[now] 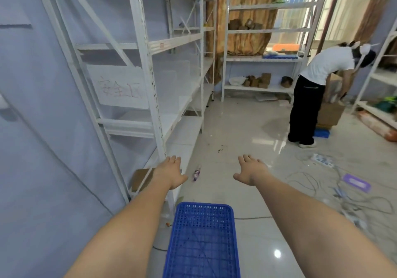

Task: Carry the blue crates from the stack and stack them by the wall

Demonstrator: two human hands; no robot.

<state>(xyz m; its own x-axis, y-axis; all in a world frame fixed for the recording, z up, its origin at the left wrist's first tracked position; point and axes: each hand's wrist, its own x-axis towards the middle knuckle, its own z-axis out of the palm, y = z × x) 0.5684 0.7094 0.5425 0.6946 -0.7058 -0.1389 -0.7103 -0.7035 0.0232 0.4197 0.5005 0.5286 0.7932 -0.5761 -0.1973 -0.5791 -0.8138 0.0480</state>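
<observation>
A blue perforated crate (203,241) lies on the tiled floor directly below me, between my forearms, its long side pointing away from me. My left hand (171,173) is stretched forward, palm down, fingers apart and empty, beyond the crate's far left corner. My right hand (250,171) is likewise extended and open, holding nothing, past the crate's far right corner. Neither hand touches the crate. Another blue crate (321,133) sits on the floor at the right, under a cardboard box.
White metal shelving (150,67) runs along the wall on the left. A person in a white shirt (318,88) bends over a cardboard box (330,114) at the right. Cables and a power strip (323,160) lie on the floor right. A small bottle (196,172) lies ahead.
</observation>
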